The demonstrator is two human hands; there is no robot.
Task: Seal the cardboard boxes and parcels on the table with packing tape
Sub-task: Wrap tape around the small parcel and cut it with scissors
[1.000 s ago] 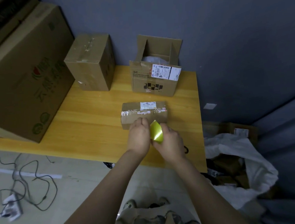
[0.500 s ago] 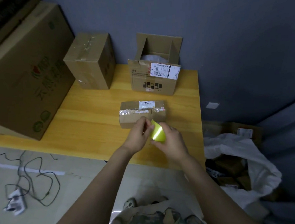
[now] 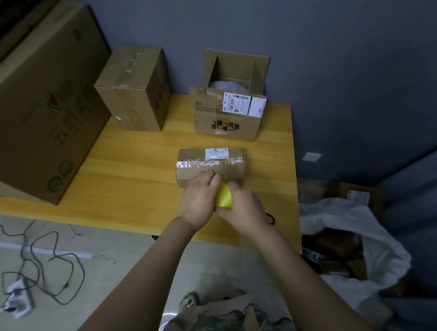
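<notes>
A small flat parcel [image 3: 206,163] with a white label and shiny tape across its top lies in the middle of the wooden table [image 3: 133,172]. Just in front of it I hold a yellow roll of packing tape [image 3: 224,199]. My right hand [image 3: 245,210] grips the roll from the right. My left hand [image 3: 198,200] is curled against the roll's left side, its fingertips at the roll's upper edge over the parcel's near side. Behind stand an open box [image 3: 227,117] with a shipping label and a closed box [image 3: 133,89].
A very large carton [image 3: 30,110] fills the table's left end. A white sack of parcels [image 3: 350,235] sits on the floor to the right of the table. A power strip with cables [image 3: 20,298] lies on the floor at left. A grey wall is behind.
My left hand has closed in against the roll again, fingertips at its top edge. Both hands and the roll sit slightly nearer the parcel's front.
</notes>
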